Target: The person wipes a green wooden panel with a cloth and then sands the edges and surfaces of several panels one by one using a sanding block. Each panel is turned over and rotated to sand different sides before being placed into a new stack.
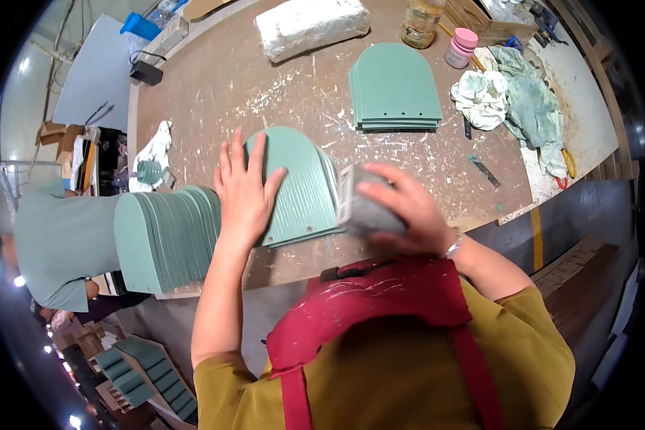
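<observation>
My left hand [245, 190] lies flat, fingers spread, on the left side of a green round-topped panel [297, 193]. The panel has a grooved face and small holes along its straight near edge. It tops a slightly fanned stack whose edges show on the right. My right hand [412, 211] is closed around a grey block [369, 204] that looks like a sanding block, its paler side facing the stack. The block is at the stack's right edge; motion blur hides whether they touch. Left of my left forearm, a row of similar green panels [168, 233] stands on edge.
Farther back on the paint-spotted table [215, 100] are another green panel stack [395, 82], a white wrapped bundle [312, 29], a glass jar [421, 25] and a pink bottle [461, 49]. Rags [480, 99] lie at right near a blade [486, 172]. A person [64, 236] is at left.
</observation>
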Demonstrator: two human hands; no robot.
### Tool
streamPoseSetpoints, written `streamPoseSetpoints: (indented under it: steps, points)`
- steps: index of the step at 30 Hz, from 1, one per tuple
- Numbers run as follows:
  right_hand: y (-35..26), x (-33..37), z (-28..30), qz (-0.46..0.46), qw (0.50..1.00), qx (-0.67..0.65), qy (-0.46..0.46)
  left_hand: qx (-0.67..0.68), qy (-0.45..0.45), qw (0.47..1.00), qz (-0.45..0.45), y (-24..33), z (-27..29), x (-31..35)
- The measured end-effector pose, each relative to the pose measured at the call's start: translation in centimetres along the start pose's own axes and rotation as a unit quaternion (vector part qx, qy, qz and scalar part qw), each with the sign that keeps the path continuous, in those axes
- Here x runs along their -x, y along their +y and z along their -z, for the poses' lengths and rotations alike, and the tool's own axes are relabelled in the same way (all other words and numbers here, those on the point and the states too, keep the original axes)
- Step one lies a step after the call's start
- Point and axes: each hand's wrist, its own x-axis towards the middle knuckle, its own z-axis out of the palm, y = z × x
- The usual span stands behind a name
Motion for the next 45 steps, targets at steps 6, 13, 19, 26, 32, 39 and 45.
streamPoseSetpoints:
  steps: [6,13,19,26,32,39,45]
  points:
    - [0.7,-3.0,-4.1,0.116,0.983,0.124,-0.066,0.111,-0.023,0.988,0.106,-1.2,-0.7,-0.7]
    - [0.3,-4.1,-0.9,-0.117,0.992,-0.036,0.003,0.134,0.008,0.987,0.093,-1.7,-0.9,0.4]
    - [-1.0,-3.5,-3.9,0.006,0.98,0.193,-0.041,0.16,-0.019,0.985,0.054,-0.9,-0.2,-0.2]
    - [-1.2,-6.2,-5.0,0.022,0.99,0.136,-0.038,0.149,0.012,0.987,0.053,-2.1,-1.4,0.3]
    - [1.7,-11.0,-5.3,-0.049,0.986,0.155,0.024,0.176,-0.021,0.983,0.038,-1.1,-0.1,0.2]
    - [0.0,-8.3,-4.3,-0.032,0.973,0.227,-0.034,0.179,-0.007,0.983,0.047,-1.3,-0.7,0.3]
    - [3.9,-17.3,-2.7,-0.18,0.957,0.21,-0.089,0.089,0.02,0.996,0.01,-1.0,-1.0,0.3]
